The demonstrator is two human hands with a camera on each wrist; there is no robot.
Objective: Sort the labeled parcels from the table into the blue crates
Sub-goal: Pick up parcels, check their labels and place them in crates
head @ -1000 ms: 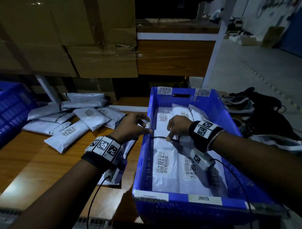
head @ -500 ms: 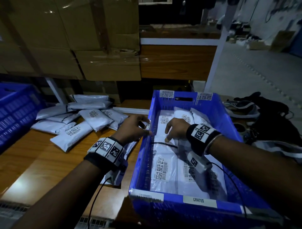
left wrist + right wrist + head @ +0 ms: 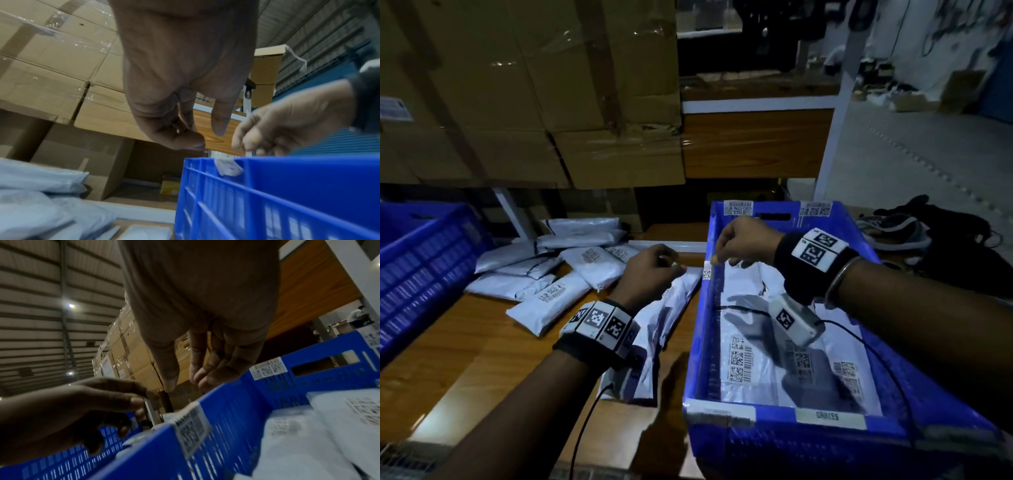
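Parcels, white poly mailers with barcode labels, lay flat in the blue crate tagged "CRATES". Above it the left hand and right hand hung loosely curled, holding nothing. More mailers lay piled on the table beyond.

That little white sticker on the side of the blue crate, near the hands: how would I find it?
Start at the blue crate holding white parcels, on the wooden table's right side. Follow its left wall to the top rim between the left hand and right hand. The small barcode sticker folds over that rim, alone on that wall.
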